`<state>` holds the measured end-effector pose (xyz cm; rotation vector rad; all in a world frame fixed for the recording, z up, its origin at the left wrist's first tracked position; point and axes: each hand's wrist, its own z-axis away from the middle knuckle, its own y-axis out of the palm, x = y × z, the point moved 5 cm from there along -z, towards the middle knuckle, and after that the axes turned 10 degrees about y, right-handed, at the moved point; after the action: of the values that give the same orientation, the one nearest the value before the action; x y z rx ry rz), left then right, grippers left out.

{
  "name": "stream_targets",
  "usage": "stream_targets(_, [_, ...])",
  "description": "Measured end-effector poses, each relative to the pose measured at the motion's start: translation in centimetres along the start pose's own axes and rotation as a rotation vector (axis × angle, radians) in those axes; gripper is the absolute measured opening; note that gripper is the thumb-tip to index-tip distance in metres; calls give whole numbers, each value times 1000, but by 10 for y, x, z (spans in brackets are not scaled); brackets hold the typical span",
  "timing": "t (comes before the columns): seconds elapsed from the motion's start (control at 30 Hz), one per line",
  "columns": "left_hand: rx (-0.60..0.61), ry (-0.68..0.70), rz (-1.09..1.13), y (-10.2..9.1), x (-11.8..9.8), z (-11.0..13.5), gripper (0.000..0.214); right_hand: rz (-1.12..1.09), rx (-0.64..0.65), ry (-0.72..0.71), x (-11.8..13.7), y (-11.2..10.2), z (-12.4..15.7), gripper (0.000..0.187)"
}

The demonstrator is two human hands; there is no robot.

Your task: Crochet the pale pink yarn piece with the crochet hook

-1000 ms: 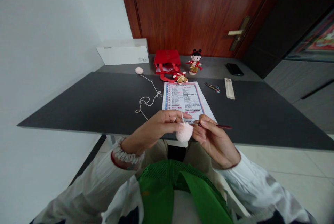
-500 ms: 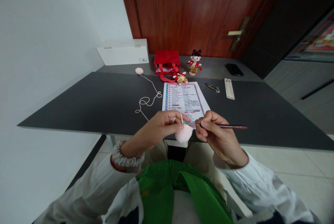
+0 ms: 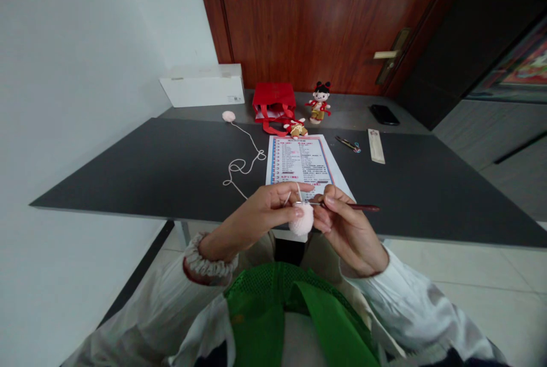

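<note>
My left hand [image 3: 265, 207] pinches a small pink crocheted ball [image 3: 301, 220] and its yarn just over the near edge of the dark table [image 3: 149, 167]. My right hand [image 3: 342, 224] is closed on a dark red crochet hook [image 3: 356, 207], whose tip points left into the top of the ball. Pale yarn [image 3: 243, 164] trails from my hands across the table to a small pink yarn ball [image 3: 228, 116] at the back. A printed instruction sheet [image 3: 301, 164] lies flat just beyond my hands.
At the back stand a white box [image 3: 203, 85], a red bag [image 3: 273, 99], a small doll [image 3: 320, 102] and a smaller doll piece [image 3: 296, 127]. A black phone [image 3: 383, 114], a ruler-like strip [image 3: 376, 145] and small tools [image 3: 348, 143] lie to the right. A wooden door [image 3: 320, 13] is behind.
My right hand drew the hook out to the right, then brought it back left into the ball. My left hand kept its pinch on the ball and barely shifted.
</note>
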<state>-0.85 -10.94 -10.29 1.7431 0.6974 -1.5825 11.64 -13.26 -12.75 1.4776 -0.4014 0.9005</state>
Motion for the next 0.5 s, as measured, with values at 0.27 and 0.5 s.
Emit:
stream_targets(0.27, [18, -10, 47, -1, -1, 1, 52, 447, -19, -366, 5, -6, 8, 16])
stream_targets(0.5, [4, -11, 115, 2, 3, -1, 52, 836, -35, -833, 13, 11, 22, 14])
